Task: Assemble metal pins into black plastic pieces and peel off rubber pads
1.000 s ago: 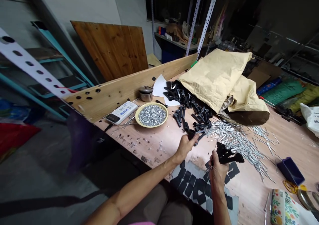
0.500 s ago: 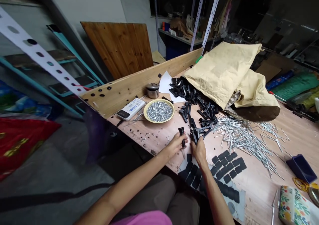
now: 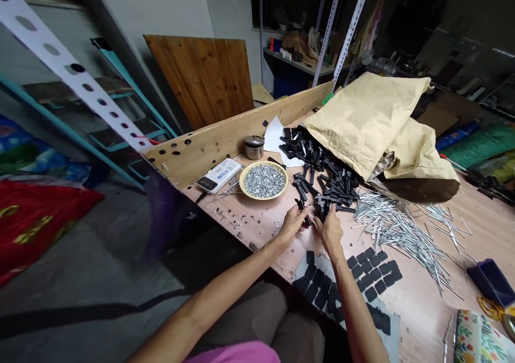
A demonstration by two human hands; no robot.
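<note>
My left hand (image 3: 293,224) is closed around a black plastic part (image 3: 304,213), from which a thin metal rod sticks out toward me. Just beside it, my right hand (image 3: 330,230) is closed on black plastic parts (image 3: 323,206) at the near edge of a loose pile (image 3: 340,178); its fingertips are partly hidden. To the left stands a yellow bowl (image 3: 263,197) full of small shiny metal pieces. Several black rounded pads (image 3: 376,273) lie in rows on a grey sheet near my right forearm.
A large paper sack (image 3: 366,116) lies behind the pile. Thin metal rods (image 3: 398,223) are heaped on the right, near a dark blue box (image 3: 491,281). A lidded metal pot (image 3: 254,148) and a white device (image 3: 219,175) stand by the wooden board (image 3: 217,138) edging the table.
The view has shifted slightly, moving the scene right. My left hand has tilted the black part with its rod, and my right hand has shifted within the near edge of the pile.
</note>
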